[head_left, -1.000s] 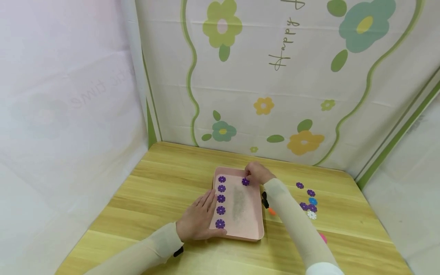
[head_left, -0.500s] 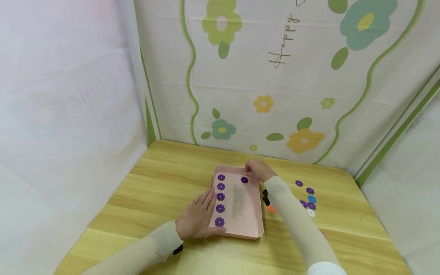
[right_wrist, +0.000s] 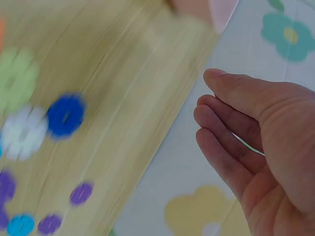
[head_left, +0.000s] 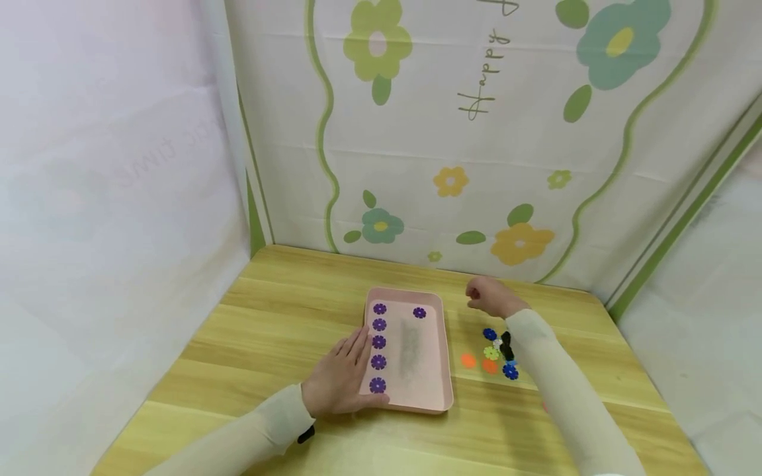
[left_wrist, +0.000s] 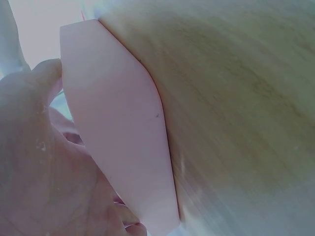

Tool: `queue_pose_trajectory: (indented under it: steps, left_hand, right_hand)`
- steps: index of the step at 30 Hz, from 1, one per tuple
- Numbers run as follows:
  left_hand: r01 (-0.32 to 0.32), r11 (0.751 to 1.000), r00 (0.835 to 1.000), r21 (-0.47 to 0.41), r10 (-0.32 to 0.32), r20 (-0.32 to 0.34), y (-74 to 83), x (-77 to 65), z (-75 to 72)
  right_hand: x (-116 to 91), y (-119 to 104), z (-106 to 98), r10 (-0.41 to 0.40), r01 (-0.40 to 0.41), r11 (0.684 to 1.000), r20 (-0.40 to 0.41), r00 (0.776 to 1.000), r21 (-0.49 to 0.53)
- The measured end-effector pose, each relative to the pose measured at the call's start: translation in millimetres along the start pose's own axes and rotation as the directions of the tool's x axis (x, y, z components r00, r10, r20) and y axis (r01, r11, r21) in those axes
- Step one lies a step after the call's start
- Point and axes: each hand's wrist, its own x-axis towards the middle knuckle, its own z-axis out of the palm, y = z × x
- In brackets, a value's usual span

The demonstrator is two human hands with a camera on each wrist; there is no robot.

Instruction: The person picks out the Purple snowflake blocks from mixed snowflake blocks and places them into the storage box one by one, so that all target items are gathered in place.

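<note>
A shallow pink tray point(head_left: 430, 377) lies on the table, with a column of several purple flower-shaped plastic discs point(head_left: 378, 342) along its left side. One more purple disc point(head_left: 419, 313) sits near its far right corner. My left hand point(head_left: 335, 382) rests over the tray's left rim, fingers extended and thumb at the near edge; the left wrist view shows the palm point(left_wrist: 47, 167) against the outer wall point(left_wrist: 118, 113). To the right of the tray my right hand point(head_left: 493, 297) hovers with loosely bent fingers. Its fingertips are apart and hold nothing in the right wrist view point(right_wrist: 256, 142).
Loose flower discs are scattered right of the tray: dark blue point(head_left: 510, 371), lime point(head_left: 491, 354) and orange point(head_left: 468, 360) among them. In the right wrist view, white point(right_wrist: 24, 132) and purple point(right_wrist: 81, 193) discs also show. A flower-printed cloth point(head_left: 411, 145) hangs behind the table.
My right hand has left the purple disc at the tray's far right corner and moved right, out over the table. The left hand stays on the tray's left edge.
</note>
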Motion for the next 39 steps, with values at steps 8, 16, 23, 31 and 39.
queue_pose_trajectory:
  steps: [8, 16, 23, 31, 39]
  left_hand:
    - [0.002, 1.000, 1.000, -0.013, -0.002, -0.009, 0.1, 0.3, 1.1]
    - [0.001, 1.000, 1.000, -0.011, -0.001, 0.001, 0.9, -1.9, -1.4]
    - [0.001, 1.000, 1.000, -0.018, -0.001, -0.001, 0.1, -1.4, 0.1]
    - [0.006, 1.000, 1.000, -0.024, -0.006, 0.003, -0.3, -0.6, 1.0]
    - [0.009, 0.999, 1.000, -0.038, -0.008, 0.008, -0.1, -0.6, 0.2]
  right_hand:
    - [-45.9, 57.2, -14.6, 0.089, -0.089, 0.996, -0.007, 0.996, -0.002]
    - [-83.4, 103.6, -13.8, 0.161, -0.161, 0.987, -0.022, 0.987, 0.007]
    - [-102.8, 122.3, 1.8, 0.216, -0.216, 0.976, -0.039, 0.976, 0.001]
    - [-103.7, 127.5, 26.0, 0.251, -0.249, 0.967, -0.044, 0.967, 0.049]
    - [-94.2, 132.8, 42.4, 0.268, -0.266, 0.963, -0.070, 0.961, 0.032]
